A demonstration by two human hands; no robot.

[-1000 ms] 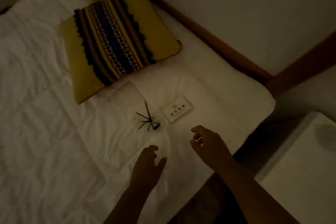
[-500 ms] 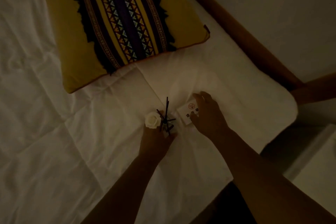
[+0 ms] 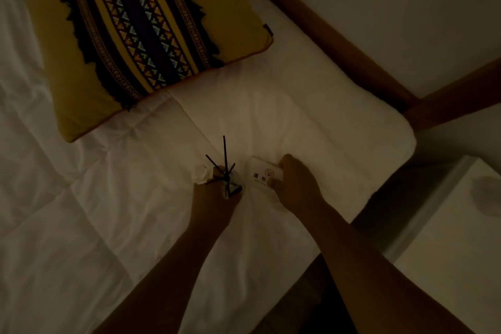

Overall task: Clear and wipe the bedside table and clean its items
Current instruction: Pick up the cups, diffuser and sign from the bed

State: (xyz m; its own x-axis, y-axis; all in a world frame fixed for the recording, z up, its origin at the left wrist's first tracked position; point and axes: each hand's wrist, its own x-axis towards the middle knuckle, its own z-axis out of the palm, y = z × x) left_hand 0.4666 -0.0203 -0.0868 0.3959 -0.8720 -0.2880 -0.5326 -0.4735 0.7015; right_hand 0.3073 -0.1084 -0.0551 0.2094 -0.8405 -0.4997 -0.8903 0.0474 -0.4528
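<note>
- A small clear glass reed diffuser point(image 3: 230, 187) with thin black sticks fanning upward sat just below the middle of the frame, on the white bed sheet point(image 3: 81, 225).
- The left hand point(image 3: 214, 198) was closed around the diffuser from below, its fingers wrapped about the glass body.
- A small white fabric rose point(image 3: 202, 173) stood at the left of the black sticks, touching the top of the left hand; whether it belonged to the diffuser could not be told.
- Just to the right of the diffuser lay a small white rectangular card point(image 3: 264, 175) with a round logo and dark printed characters, too small to read.
- The right hand point(image 3: 295, 184) pinched the right edge of the card, thumb and fingers closed on it, covering part of its face.
- Both forearms reached up from the bottom of the frame to the two items.
- A yellow square cushion point(image 3: 135, 32) with a dark patterned stripe lay in the upper left of the frame on the bed.
- A white pillow point(image 3: 325, 122) lay under and beyond the card, towards the right.
- A brown wooden bed frame point(image 3: 325, 35) ran diagonally across the upper right, against a pale wall.
- The white counter point(image 3: 461, 266) showed at the right edge of the frame, beside the bed.
</note>
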